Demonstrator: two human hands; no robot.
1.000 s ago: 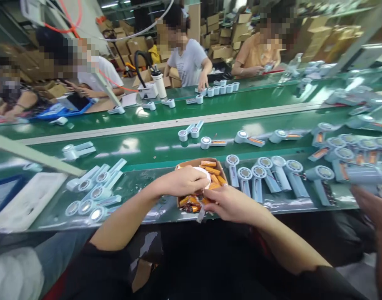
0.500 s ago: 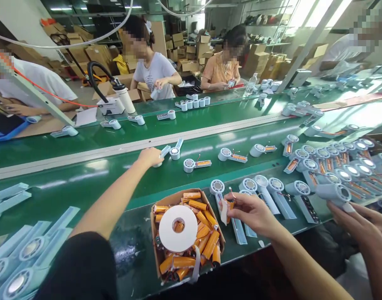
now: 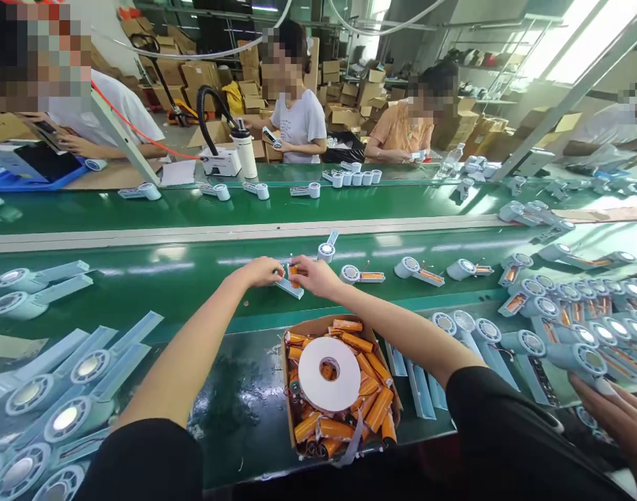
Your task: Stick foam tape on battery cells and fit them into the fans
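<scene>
My left hand point(image 3: 262, 272) is closed around a light-blue handheld fan body point(image 3: 291, 288) on the green belt. The fan's round head is mostly hidden under my fingers, while its handle sticks out to the right. In my right hand point(image 3: 317, 277) is an orange-wrapped battery point(image 3: 294, 275), pinched over that handle close to my left fingertips. Whether the battery touches the handle I cannot tell. Below my hands, a cardboard box point(image 3: 286, 390) holds many orange batteries, with a roll of white tape point(image 3: 318, 396) lying on top of them.
Handheld fans with batteries in their handles point(image 3: 371, 276) lie along the belt point(image 3: 193, 306) to the right. More fan bodies point(image 3: 65, 417) are piled at the left. A co-worker's hand point(image 3: 610, 410) touches a fan at the right edge. Several people sit across the line.
My right hand has moved left and forward with the battery, from beside the box to my left hand. The left hand has drawn the fan closer. The view has shifted left.
</scene>
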